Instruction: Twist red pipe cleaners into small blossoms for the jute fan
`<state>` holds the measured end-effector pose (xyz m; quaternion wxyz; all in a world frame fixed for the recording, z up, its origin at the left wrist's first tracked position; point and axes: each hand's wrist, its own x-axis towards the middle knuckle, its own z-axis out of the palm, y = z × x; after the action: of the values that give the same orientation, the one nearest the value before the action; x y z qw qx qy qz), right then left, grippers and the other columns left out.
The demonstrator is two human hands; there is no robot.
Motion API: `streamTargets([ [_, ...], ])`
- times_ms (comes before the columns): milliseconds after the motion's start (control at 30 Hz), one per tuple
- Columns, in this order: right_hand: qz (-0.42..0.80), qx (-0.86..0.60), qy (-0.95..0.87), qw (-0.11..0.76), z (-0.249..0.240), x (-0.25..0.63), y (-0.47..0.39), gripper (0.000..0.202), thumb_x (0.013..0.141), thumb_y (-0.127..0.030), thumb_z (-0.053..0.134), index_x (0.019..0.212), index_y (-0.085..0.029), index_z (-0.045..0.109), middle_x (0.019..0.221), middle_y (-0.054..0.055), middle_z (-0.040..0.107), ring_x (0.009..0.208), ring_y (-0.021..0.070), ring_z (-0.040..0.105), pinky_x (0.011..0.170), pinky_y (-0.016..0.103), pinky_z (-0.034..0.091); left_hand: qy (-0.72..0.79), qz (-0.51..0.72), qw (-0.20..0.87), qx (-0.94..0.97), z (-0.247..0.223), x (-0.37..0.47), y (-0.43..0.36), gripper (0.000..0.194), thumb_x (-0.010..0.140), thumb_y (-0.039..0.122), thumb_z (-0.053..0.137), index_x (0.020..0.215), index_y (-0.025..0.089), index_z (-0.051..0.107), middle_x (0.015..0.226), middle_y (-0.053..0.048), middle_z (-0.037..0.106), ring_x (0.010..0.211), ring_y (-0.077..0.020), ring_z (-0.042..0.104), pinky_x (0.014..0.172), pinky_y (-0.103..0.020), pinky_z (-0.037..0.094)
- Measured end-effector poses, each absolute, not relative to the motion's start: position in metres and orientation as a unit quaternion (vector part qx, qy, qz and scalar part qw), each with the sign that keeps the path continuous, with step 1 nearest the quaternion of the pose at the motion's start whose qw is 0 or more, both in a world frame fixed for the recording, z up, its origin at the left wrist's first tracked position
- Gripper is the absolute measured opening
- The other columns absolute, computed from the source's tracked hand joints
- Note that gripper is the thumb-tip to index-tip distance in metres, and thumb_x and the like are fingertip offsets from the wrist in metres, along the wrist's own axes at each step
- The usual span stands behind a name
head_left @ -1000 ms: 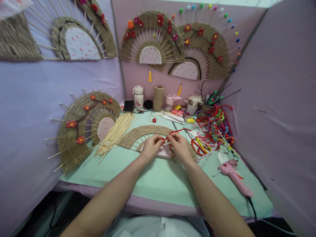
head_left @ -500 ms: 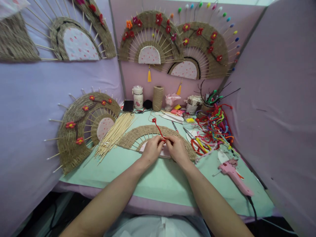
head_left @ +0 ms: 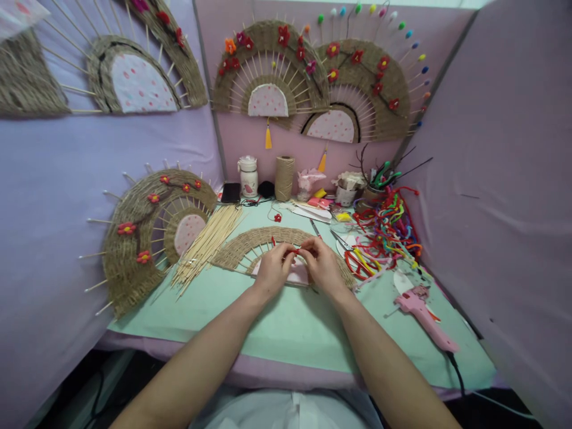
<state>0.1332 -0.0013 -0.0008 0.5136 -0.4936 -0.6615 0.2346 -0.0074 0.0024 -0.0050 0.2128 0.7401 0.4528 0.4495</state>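
Both hands meet over a woven half-round fan (head_left: 241,247) that lies on the table. Between the fingertips of my left hand (head_left: 273,267) and my right hand (head_left: 322,265) is a red pipe cleaner (head_left: 295,252), pinched from both sides. One short red end pokes up behind the left fingers; the rest is mostly covered by the fingers. Just beyond the fan's upper edge lies a small red flower (head_left: 277,218), apart from both hands. The fan's pale spotted centre (head_left: 298,275) shows below the fingers.
Right of the fan lie red-handled scissors (head_left: 357,263), a heap of coloured pipe cleaners (head_left: 393,229) and a pink glue gun (head_left: 426,322) with its cord. Thin sticks (head_left: 208,244) lie left, beside a leaning finished fan (head_left: 129,250). A twine spool (head_left: 285,179) stands behind.
The long red strand that stretched up toward the flower has come down; a short end now shows by the left fingers. The hands stay close together over the fan.
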Motion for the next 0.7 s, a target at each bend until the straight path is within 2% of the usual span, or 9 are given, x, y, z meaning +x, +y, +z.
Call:
streamTargets([
  [100,0.233,-0.483,-0.667,0.517,0.002,0.1322,-0.0029,0.011,0.081,-0.025,0.051,0.086,-0.019,0.058,0.082,0.003,0.065,0.075,0.0169,0.06,0.07,0.029,0.046,0.463,0.462,0.284,0.701,-0.0023,-0.0087,0.0025,0.013,0.082,0.021,0.048,0.086,0.018,0.06,0.067,0.001,0.061,0.062,-0.0115,0.057,0.061,-0.023,0.042],
  [200,0.234,-0.478,-0.667,0.522,0.0033,0.1325,-0.003,0.017,0.082,-0.026,0.05,0.095,-0.019,0.06,0.09,0.005,0.066,0.081,0.0176,0.061,0.075,0.03,0.046,0.474,0.484,0.339,0.653,-0.0018,-0.0109,0.0052,0.014,0.08,0.026,0.05,0.085,0.017,0.06,0.065,0.001,0.06,0.06,-0.0116,0.057,0.057,-0.022,0.042],
  [300,0.21,-0.477,-0.683,0.511,0.0041,0.1341,-0.0021,0.018,0.082,-0.026,0.051,0.094,-0.02,0.063,0.094,0.006,0.066,0.088,0.0192,0.06,0.079,0.032,0.046,0.471,0.498,0.375,0.624,-0.0029,-0.0124,0.0076,0.016,0.078,0.029,0.052,0.084,0.016,0.059,0.066,0.0,0.061,0.06,-0.0118,0.057,0.057,-0.022,0.043],
  [467,0.183,-0.472,-0.704,0.498,0.0047,0.1338,-0.002,0.014,0.08,-0.025,0.055,0.085,-0.021,0.067,0.089,0.005,0.068,0.086,0.0192,0.06,0.078,0.032,0.045,0.47,0.496,0.366,0.632,-0.0027,-0.0118,0.0055,0.016,0.078,0.028,0.052,0.084,0.016,0.06,0.069,0.0,0.062,0.061,-0.0116,0.057,0.058,-0.022,0.042],
  [700,0.151,-0.476,-0.719,0.483,0.0002,0.1305,-0.0024,0.015,0.082,-0.024,0.053,0.085,-0.021,0.067,0.084,0.004,0.069,0.08,0.0181,0.061,0.074,0.031,0.046,0.465,0.488,0.366,0.642,-0.0032,-0.0111,0.0043,0.015,0.079,0.027,0.051,0.083,0.017,0.06,0.063,0.001,0.059,0.06,-0.0112,0.055,0.058,-0.021,0.041],
])
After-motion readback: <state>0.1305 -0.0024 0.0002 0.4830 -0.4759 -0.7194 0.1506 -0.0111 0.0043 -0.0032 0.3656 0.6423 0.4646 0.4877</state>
